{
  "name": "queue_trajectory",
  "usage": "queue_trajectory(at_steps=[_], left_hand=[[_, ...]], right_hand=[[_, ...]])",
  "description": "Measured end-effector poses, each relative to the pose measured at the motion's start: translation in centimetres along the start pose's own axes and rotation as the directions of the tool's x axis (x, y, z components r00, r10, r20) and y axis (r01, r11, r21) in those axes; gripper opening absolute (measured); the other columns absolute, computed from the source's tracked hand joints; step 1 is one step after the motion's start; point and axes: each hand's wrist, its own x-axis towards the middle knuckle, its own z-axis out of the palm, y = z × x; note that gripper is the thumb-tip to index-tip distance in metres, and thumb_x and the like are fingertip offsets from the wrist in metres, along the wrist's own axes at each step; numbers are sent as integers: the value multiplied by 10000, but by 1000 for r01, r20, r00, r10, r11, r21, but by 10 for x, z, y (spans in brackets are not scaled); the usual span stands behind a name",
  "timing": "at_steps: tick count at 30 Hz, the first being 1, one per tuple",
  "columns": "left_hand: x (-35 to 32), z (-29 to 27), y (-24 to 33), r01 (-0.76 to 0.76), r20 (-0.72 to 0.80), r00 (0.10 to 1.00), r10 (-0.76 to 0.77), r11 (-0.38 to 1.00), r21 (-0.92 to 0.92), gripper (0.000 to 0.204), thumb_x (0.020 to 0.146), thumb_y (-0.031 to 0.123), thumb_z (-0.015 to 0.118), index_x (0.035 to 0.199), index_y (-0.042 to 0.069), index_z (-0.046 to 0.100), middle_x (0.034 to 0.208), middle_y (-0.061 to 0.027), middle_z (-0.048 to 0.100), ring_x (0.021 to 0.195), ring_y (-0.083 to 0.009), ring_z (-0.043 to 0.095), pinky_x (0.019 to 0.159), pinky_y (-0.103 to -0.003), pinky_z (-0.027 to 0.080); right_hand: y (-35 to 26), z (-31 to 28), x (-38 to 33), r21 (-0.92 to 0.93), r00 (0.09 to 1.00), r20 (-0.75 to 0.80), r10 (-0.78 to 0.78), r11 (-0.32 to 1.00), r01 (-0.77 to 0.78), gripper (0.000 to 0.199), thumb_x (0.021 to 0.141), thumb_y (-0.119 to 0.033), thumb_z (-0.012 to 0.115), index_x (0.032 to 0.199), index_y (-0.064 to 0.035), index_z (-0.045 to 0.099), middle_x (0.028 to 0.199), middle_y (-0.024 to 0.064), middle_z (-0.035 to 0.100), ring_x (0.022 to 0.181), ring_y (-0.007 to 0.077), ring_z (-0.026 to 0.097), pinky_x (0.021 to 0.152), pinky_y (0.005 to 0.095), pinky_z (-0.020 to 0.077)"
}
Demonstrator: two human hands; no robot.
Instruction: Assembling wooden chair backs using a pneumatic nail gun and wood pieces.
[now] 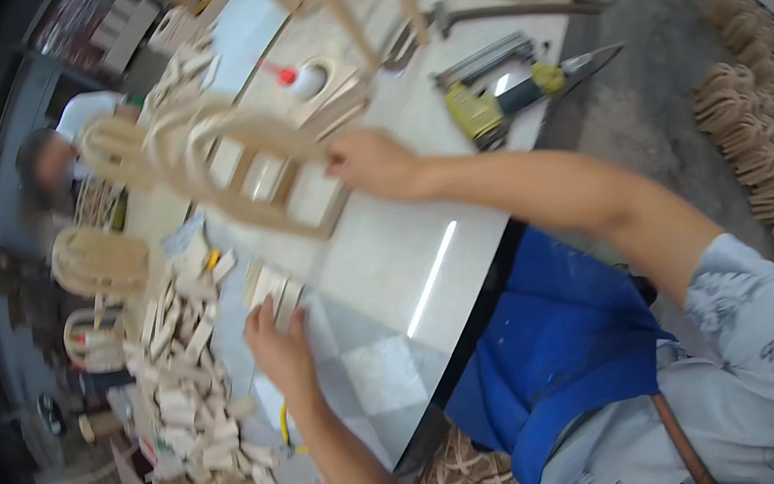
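Observation:
My right hand point(377, 164) is closed on the near end of a pale bentwood frame point(251, 213), which rests on the table with its arches leaning to the left. Crosspieces join its two bent sides. Nearer and to the left, my left hand point(281, 350) has its thumb and fingers around a few small wooden blocks point(275, 288) at the table's left side. The fingertips partly hide these blocks. Just beyond the frame lies a white bottle with a red nozzle point(309, 80), beside some flat wooden strips point(343, 105).
A yellow-green nail gun point(479, 116) and a hammer point(513, 12) lie at the right. Loose wood blocks point(193, 394) are heaped along the left. More bent frames point(96, 260) stand beyond, near another person point(51, 163). Bent wood pieces point(758, 153) are stacked on the right-hand floor.

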Motion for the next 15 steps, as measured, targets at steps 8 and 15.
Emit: queue_trajectory(at_steps=[8,15], left_hand=[[17,1,15,-100,126,988,90,992,79,378,903,139,766,1267,45,734,1214,-161,699,1128,-367,645,965,-449,530],[11,-5,4,-215,87,975,205,968,131,192,995,93,639,1134,-21,706,1161,-189,713,1083,-390,657,945,-471,533]], right_hand=[[4,4,24,78,999,-31,36,996,-34,267,910,-262,757,1018,-25,699,944,211,714,927,418,700,846,494,552],[13,-141,20,-21,885,-465,-28,1000,20,333,929,-222,747,1192,-51,635,1069,138,695,838,220,711,790,378,574]])
